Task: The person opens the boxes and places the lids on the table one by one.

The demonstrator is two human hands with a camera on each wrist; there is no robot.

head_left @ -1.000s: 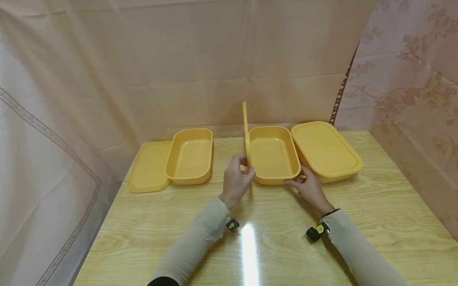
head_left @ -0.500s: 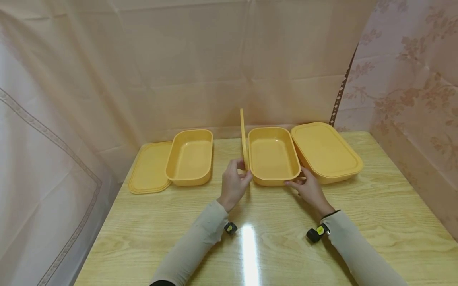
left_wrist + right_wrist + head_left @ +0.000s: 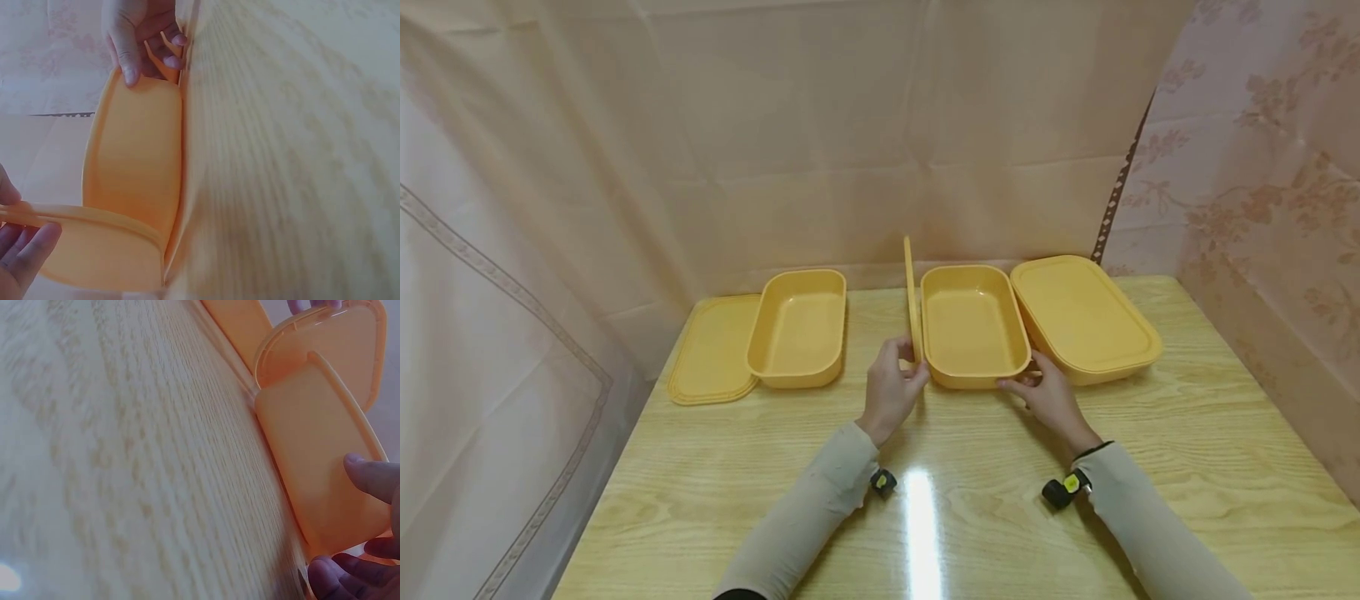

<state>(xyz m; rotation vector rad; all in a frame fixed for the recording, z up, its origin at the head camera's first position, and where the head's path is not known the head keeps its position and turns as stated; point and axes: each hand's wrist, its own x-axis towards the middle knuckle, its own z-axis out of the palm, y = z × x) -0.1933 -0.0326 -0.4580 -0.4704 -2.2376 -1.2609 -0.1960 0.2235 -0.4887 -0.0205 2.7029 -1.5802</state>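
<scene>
My left hand [image 3: 889, 390] pinches a yellow lid [image 3: 912, 300] between thumb and fingers. The lid stands on edge, close along the left side of an uncovered yellow food container [image 3: 972, 382]. At that container's front right corner, my right hand [image 3: 1051, 404] holds on, thumb on the front wall and fingers round the side. In the left wrist view, the left fingers [image 3: 34, 253] grip the lid's rim [image 3: 106, 215]. The right wrist view shows the right thumb [image 3: 372, 477] against the container wall [image 3: 312, 450], with the lid [image 3: 337, 344] upright beyond it.
A second uncovered yellow container [image 3: 797, 381] stands to the left, overlapping a flat yellow lid [image 3: 711, 354]. On the right sits a lidded yellow container [image 3: 1086, 312], close beside the middle one. Curtains [image 3: 820, 142] border the wooden table [image 3: 985, 517] behind and at the sides.
The upright lid has come down and slightly toward me, with my left hand following a little left and down. My right hand and the containers have stayed put.
</scene>
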